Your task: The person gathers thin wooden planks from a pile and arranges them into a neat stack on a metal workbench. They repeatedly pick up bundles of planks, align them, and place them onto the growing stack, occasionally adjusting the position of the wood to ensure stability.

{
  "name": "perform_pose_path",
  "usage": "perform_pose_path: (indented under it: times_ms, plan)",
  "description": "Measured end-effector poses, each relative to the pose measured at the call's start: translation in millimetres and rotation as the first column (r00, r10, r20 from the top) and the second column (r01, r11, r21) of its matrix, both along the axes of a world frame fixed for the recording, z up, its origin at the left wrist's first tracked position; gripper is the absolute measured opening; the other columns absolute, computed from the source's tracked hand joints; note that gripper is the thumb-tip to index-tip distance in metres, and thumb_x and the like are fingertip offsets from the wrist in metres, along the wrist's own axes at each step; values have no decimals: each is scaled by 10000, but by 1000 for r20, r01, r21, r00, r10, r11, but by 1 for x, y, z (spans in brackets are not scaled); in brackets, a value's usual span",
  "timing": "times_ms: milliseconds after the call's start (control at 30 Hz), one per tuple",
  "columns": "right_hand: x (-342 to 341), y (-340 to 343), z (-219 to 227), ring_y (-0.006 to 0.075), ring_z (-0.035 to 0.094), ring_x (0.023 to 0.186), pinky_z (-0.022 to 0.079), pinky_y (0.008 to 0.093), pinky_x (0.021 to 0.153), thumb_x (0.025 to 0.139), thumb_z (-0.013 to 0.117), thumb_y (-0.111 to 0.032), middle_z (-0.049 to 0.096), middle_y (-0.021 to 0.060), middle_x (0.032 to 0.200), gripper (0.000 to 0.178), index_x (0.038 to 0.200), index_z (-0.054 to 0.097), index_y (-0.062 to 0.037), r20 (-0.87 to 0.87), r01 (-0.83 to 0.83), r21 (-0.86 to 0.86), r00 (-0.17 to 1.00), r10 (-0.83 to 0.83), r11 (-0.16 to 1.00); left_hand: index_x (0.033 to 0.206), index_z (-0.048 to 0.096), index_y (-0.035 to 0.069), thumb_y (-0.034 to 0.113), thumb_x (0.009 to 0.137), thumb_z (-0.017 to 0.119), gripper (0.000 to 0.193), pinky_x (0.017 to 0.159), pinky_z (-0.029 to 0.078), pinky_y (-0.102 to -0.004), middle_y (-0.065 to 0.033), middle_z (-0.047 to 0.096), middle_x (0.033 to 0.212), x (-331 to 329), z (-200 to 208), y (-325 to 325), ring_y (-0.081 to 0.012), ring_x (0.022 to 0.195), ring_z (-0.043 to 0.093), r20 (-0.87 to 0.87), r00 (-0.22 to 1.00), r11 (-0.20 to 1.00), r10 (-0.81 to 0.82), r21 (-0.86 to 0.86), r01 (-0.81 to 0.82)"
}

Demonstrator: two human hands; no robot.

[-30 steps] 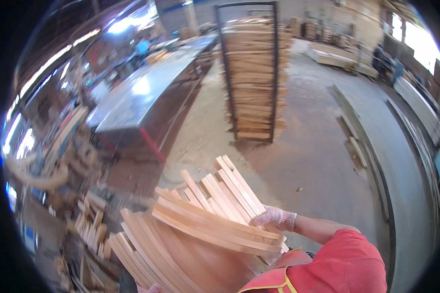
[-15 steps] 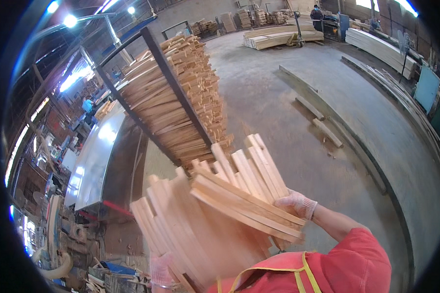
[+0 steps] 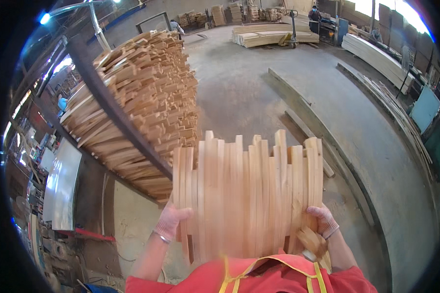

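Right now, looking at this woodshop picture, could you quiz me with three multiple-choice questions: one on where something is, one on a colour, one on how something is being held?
1. Where does the tall rack of stacked wood strips stand, relative to the person?
A. Ahead on the left
B. Far right
C. Behind a parked truck

2. What colour is the person's top?
A. Blue
B. Red
C. White

3. How is the bundle of wood slats held?
A. By one hand only
B. Lying on the floor
C. By both gloved hands, one at each side

Answers:
1. A, the rack rises to the left of the bundle.
2. B, red fabric with yellow straps shows at the lower edge.
3. C, the left hand grips its left edge and the right hand its right edge.
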State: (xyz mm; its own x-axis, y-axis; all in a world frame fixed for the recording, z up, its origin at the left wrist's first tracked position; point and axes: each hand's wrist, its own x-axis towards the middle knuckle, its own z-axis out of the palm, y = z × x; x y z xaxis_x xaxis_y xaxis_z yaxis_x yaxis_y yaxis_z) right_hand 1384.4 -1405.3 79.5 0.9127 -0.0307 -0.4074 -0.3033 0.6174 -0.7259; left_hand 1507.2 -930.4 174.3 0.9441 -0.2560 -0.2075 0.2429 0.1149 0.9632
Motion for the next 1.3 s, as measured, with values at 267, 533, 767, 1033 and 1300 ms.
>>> perform_pose_path:
  times_ms: [267, 533, 767, 1033, 1300]
  plan:
    - [172, -104, -64, 211, 694, 1074, 582, 387, 938, 758, 843, -153, 704, 67, 1176, 769, 1454, 530, -55, 25, 151, -77, 988, -150, 985, 1306, 638, 1, 71, 804, 847, 548, 906, 614, -368, -90, 740, 1137, 248, -42, -93, -207, 1000, 742, -182, 976, 993, -116, 14, 121]
    - [408, -225, -30, 202, 686, 1099, 574, 371, 948, 757, 837, -202, 697, 79, 1183, 779, 1442, 521, -9, 40, -3, -4, 999, 3, 1000, 1444, 527, 14, 139, 776, 897, 774, 979, 586, -374, -94, 699, 1256, 422, -38, -202, -226, 1123, 703, -215, 976, 999, -31, 13, 35]
    - [588, -277, -4, 293, 659, 1217, 564, 443, 1023, 720, 857, -236, 662, 144, 1332, 895, 1485, 467, 15, 94, -150, 93, 985, 142, 984, 1501, 494, 47, 196, 715, 956, 924, 1092, 513, -404, -69, 673, 1334, 553, 14, -251, -229, 1258, 638, 46, 998, 997, 47, 53, -49]
    - [822, -304, 19, 346, 663, 1224, 568, 500, 1028, 722, 843, -213, 652, 168, 1375, 907, 1501, 444, 25, 140, -229, 199, 969, 203, 953, 1553, 448, 92, 149, 678, 974, 1022, 1115, 489, -406, -65, 621, 1423, 779, 26, -284, -217, 1305, 603, 135, 989, 993, 57, -108, -43]
    - [1034, -356, 11, 380, 681, 1184, 590, 508, 993, 746, 796, -254, 661, 204, 1341, 859, 1477, 460, 45, 167, -107, 50, 981, 98, 993, 1618, 366, 127, 61, 717, 931, 1065, 1147, 447, -384, -51, 575, 1481, 1022, 44, -323, -200, 1374, 539, 152, 987, 992, -55, -101, 71]
